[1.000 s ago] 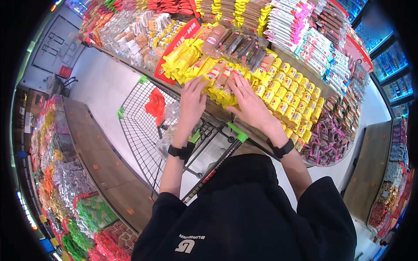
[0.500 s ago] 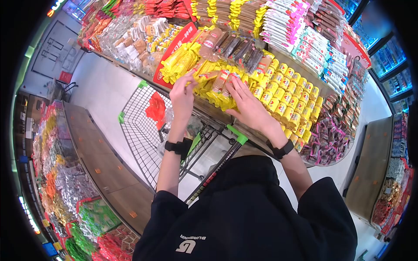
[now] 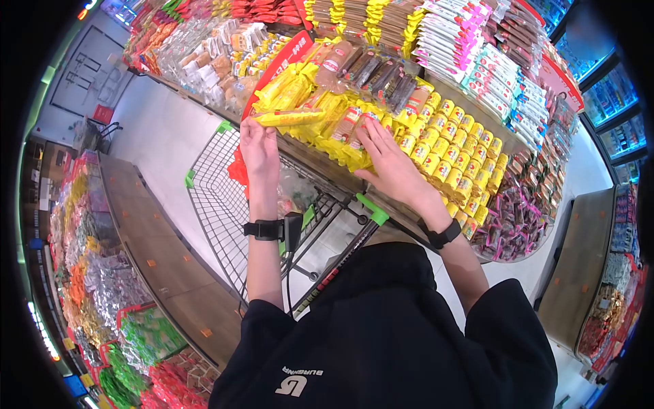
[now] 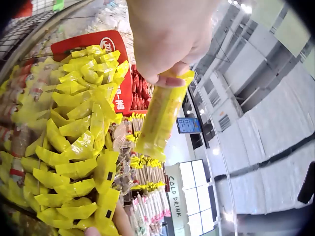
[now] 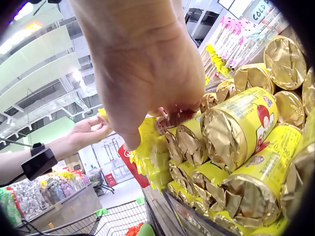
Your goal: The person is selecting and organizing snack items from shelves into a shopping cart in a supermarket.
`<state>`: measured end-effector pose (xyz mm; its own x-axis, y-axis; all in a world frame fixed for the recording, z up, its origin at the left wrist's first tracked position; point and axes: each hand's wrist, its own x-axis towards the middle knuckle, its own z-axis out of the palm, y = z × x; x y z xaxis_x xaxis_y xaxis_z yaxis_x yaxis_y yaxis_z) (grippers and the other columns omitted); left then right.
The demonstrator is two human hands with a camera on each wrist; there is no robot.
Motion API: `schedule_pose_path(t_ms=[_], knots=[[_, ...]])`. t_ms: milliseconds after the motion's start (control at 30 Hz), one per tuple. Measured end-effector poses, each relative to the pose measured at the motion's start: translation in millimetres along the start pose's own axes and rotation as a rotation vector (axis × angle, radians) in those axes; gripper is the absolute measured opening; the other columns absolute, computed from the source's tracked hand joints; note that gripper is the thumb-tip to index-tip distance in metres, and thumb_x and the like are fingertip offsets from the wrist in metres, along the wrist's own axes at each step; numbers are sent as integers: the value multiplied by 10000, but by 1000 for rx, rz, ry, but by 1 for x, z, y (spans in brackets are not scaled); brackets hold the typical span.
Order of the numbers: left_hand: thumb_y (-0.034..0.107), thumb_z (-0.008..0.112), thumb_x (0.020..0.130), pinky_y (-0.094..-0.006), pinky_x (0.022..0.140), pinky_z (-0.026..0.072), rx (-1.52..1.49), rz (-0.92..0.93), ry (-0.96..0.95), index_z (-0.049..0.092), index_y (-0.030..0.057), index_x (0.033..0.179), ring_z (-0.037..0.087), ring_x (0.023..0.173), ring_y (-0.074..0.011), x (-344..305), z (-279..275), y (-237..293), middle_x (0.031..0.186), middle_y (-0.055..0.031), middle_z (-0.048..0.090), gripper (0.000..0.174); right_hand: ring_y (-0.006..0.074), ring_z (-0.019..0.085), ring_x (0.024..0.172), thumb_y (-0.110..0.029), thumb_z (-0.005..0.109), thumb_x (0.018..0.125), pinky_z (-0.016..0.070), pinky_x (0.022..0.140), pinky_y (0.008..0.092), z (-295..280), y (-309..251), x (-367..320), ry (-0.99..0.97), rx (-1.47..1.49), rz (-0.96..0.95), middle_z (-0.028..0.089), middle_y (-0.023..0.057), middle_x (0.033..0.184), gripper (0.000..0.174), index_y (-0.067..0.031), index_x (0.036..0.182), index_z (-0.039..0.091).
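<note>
My left hand [image 3: 260, 153] is raised over the cart beside the display and pinches a long yellow-wrapped snack packet [image 3: 289, 118] by one end. In the left wrist view that packet [image 4: 162, 118] hangs from the thumb and fingers, apart from the pile of yellow packets [image 4: 78, 152]. My right hand [image 3: 392, 160] rests with straight fingers on clear-fronted packs of brown snacks [image 3: 349, 123] with yellow ends, at the display's front. Seen from the right wrist, the thumb lies against yellow wrappers [image 5: 150, 152], while most fingertips are hidden behind the hand.
A wire shopping cart [image 3: 211, 198] with green corners stands against the display, holding a red bag [image 3: 237, 172] and clear bags. Stacked yellow rolls with gold-foil ends [image 5: 224, 140] lie right of my right hand. A red sign [image 3: 283, 65] divides the display. Another snack shelf [image 3: 146, 245] runs along the left.
My left hand has drawn a yellow packet from the pile and moved left with it, over the cart. My right hand has stayed on the packs.
</note>
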<state>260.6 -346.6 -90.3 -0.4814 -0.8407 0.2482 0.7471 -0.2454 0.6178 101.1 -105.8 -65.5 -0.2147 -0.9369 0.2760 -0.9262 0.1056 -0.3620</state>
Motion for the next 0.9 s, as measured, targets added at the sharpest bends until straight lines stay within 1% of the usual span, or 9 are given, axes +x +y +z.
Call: schedule_pose_path(t_ms=[133, 267, 300, 400, 433, 533, 567, 700, 900], knots=[[52, 599, 915, -266, 826, 422, -276, -149, -183, 486, 55, 1030, 474, 839, -118, -14, 7, 13, 982, -37, 511, 162, 354, 199, 1461, -337, 678, 880, 194, 1204, 438, -13, -16, 4, 36, 27, 36, 239, 242, 1547, 774, 21, 1458, 308], [-13, 641, 803, -262, 826, 407, -554, -291, -244, 443, 67, 965, 443, 868, -139, -32, 37, 14, 918, -32, 435, 268, 360, 409, 1337, -354, 648, 914, 315, 1121, 452, -42, -53, 12, 125, 244, -50, 442, 229, 1432, 647, 18, 1394, 426], [-45, 625, 769, -265, 826, 397, -710, -355, -308, 435, 61, 960, 438, 891, -155, -33, 34, 8, 905, -31, 405, 290, 311, 599, 1101, -325, 649, 924, 443, 978, 412, -42, -61, 13, 192, 262, -84, 609, 192, 1240, 556, 4, 1343, 488], [-45, 640, 759, -264, 763, 398, -757, -381, -377, 419, 72, 928, 416, 864, -153, -37, 43, -2, 873, -24, 371, 301, 219, 669, 891, -294, 656, 929, 505, 836, 331, -43, -75, 14, -100, 875, 150, 681, 133, 1090, 521, -5, 1331, 496], [-22, 630, 783, -292, 810, 425, -693, -401, -338, 432, 52, 1013, 447, 946, -186, -39, 41, -4, 981, -66, 408, 313, 129, 660, 765, -236, 688, 913, 513, 735, 269, -32, -76, 13, -99, 1010, 183, 700, 83, 981, 523, -11, 1340, 486], [45, 601, 852, -379, 950, 508, -499, -457, -223, 470, -10, 1270, 537, 1193, -283, -50, 31, -11, 1307, -193, 518, 442, 101, 652, 792, -173, 728, 882, 516, 712, 273, -15, -79, 8, -81, 1373, 247, 689, 59, 955, 520, -13, 1316, 489], [156, 584, 926, -453, 1052, 457, -551, -467, -340, 409, -13, 1396, 501, 1290, -330, -50, 36, -12, 1451, -254, 417, 529, 95, 650, 798, -151, 737, 873, 517, 712, 267, -15, -80, 8, -37, 1353, 261, 683, 54, 942, 512, -11, 1300, 492], [283, 550, 998, -370, 978, 504, -152, -562, -112, 473, -8, 1331, 590, 1165, -244, -71, 81, 2, 1328, -185, 553, 449, 89, 651, 823, -104, 760, 848, 525, 710, 256, -10, -79, 9, 150, 1308, 316, 668, 45, 907, 476, 2, 1237, 506], [115, 626, 953, -268, 865, 510, 298, -399, -108, 583, -27, 1174, 629, 999, -119, -93, 84, 5, 1130, -98, 658, 267, 107, 660, 847, -106, 766, 841, 548, 675, 268, -16, -77, 7, 254, 1209, 356, 670, 67, 937, 455, 14, 1208, 527]])
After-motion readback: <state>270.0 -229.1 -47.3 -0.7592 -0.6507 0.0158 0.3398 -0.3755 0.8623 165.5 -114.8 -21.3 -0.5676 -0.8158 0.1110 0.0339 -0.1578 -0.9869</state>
